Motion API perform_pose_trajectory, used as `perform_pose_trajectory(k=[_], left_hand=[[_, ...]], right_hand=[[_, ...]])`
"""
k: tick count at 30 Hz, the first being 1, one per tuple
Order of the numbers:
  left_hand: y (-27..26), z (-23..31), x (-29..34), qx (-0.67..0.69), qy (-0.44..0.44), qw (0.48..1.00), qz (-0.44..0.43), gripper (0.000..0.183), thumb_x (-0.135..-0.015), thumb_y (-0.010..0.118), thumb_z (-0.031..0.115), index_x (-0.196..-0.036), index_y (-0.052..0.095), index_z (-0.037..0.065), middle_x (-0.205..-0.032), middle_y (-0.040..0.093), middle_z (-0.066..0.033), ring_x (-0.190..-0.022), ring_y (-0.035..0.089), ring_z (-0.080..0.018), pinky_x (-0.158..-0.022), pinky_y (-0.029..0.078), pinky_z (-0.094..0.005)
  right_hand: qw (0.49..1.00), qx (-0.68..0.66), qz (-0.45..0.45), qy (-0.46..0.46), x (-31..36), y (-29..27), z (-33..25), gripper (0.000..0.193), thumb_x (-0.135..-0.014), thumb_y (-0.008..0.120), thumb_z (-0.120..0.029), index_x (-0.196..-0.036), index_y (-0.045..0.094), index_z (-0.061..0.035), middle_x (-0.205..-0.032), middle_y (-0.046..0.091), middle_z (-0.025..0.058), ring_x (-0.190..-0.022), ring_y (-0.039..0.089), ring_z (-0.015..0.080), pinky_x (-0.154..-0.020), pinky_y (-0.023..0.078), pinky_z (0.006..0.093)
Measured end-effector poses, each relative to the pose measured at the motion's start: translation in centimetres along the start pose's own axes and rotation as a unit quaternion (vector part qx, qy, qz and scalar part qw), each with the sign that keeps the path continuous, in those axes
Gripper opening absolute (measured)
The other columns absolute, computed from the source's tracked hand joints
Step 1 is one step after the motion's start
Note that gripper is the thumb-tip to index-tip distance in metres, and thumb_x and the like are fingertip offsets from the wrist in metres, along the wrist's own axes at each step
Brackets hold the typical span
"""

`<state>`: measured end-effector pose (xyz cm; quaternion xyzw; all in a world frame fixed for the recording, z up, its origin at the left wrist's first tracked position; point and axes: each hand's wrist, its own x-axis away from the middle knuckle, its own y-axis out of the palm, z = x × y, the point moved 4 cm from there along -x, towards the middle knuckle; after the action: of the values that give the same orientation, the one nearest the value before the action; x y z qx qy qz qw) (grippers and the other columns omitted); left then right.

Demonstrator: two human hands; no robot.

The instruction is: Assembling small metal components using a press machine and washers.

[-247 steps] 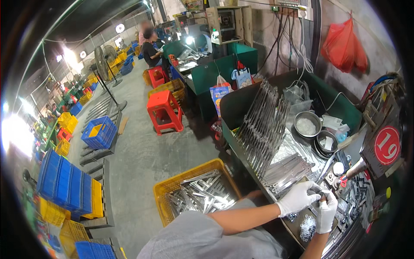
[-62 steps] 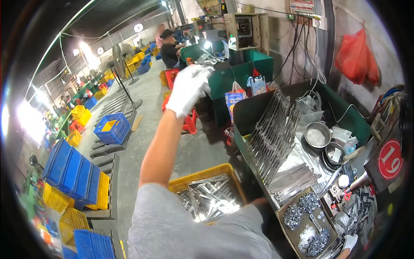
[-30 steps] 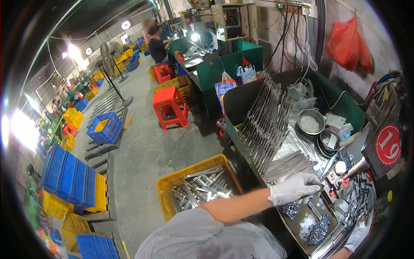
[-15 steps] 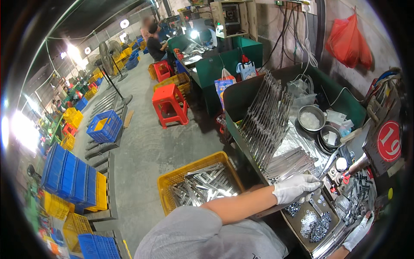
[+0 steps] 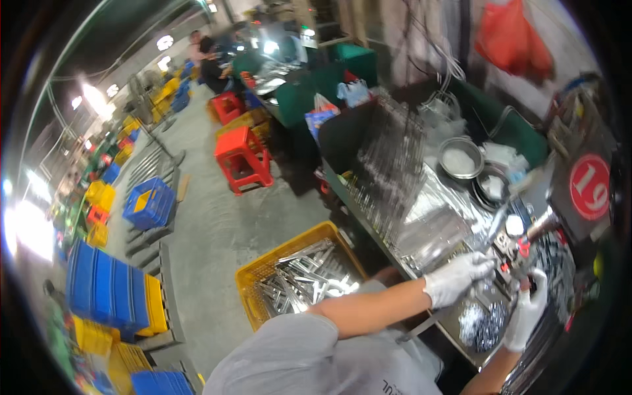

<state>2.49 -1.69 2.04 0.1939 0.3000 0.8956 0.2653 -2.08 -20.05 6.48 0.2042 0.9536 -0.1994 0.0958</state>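
Observation:
Both my hands wear white gloves. My left hand [image 5: 459, 278] is over the near edge of the bench, fingers closed at a small press fixture [image 5: 505, 253] with red parts; what they pinch is hidden. A flat metal strip [image 5: 426, 324] runs beneath that wrist. To the right, my right hand [image 5: 528, 311] is raised with fingers curled toward the fixture; blur hides what they hold. Between my hands lies a shallow tray [image 5: 453, 329] of small parts: clear or white rings [image 5: 470, 321] and dark shiny metal pieces [image 5: 492, 327].
Long metal strips [image 5: 428, 237] and a rack of thin rods [image 5: 390, 164] cover the bench's left side. Metal bowls [image 5: 461, 158] stand behind. Black parts [image 5: 554, 266] are heaped at right. A yellow crate [image 5: 247, 283] of metal pieces and a red stool [image 5: 242, 155] stand on the floor.
My right hand has moved up and inward from the lower right edge to beside the fixture. My left hand stays near the fixture. The view has shifted and blurred.

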Motion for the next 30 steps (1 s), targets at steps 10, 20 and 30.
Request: perform_pose_trajectory(k=[10, 20, 30], left_hand=[[-1.3, 1.5, 0.3, 0.138, -0.061, 0.988, 0.011, 0.019, -0.099, 0.046, 0.015, -0.112, 0.054, 0.004, -0.096, 0.059, -0.0043, -0.074, 0.051, -0.0107, -0.061, 0.044, -0.0226], [0.3, -0.1, -0.4, 0.131, -0.088, 0.987, -0.016, 0.027, -0.099, 0.046, 0.015, -0.120, 0.055, 0.001, -0.096, 0.059, -0.0022, -0.073, 0.048, -0.0070, -0.060, 0.042, -0.0194], [-0.5, -0.6, -1.3, 0.115, -0.097, 0.988, -0.027, 0.027, -0.097, 0.049, 0.015, -0.121, 0.053, 0.003, -0.097, 0.060, -0.0056, -0.074, 0.052, -0.0100, -0.060, 0.044, -0.0206]], right_hand=[[0.998, 0.050, 0.019, -0.025, -1.5, 3.1, -2.7, 0.018, -0.084, 0.067, -0.016, -0.095, 0.061, -0.0027, -0.085, 0.064, 0.0113, -0.080, 0.059, 0.0182, -0.074, 0.046, 0.0295], [0.999, 0.027, -0.012, -0.024, -0.4, 3.1, -1.5, 0.018, -0.085, 0.066, -0.014, -0.096, 0.060, -0.0014, -0.082, 0.064, 0.0101, -0.071, 0.057, 0.0152, -0.068, 0.047, 0.0286], [0.999, 0.046, -0.018, 0.010, -0.3, 3.5, -1.1, 0.019, -0.086, 0.066, -0.015, -0.097, 0.060, -0.0009, -0.080, 0.064, 0.0108, -0.070, 0.058, 0.0142, -0.067, 0.047, 0.0281]])
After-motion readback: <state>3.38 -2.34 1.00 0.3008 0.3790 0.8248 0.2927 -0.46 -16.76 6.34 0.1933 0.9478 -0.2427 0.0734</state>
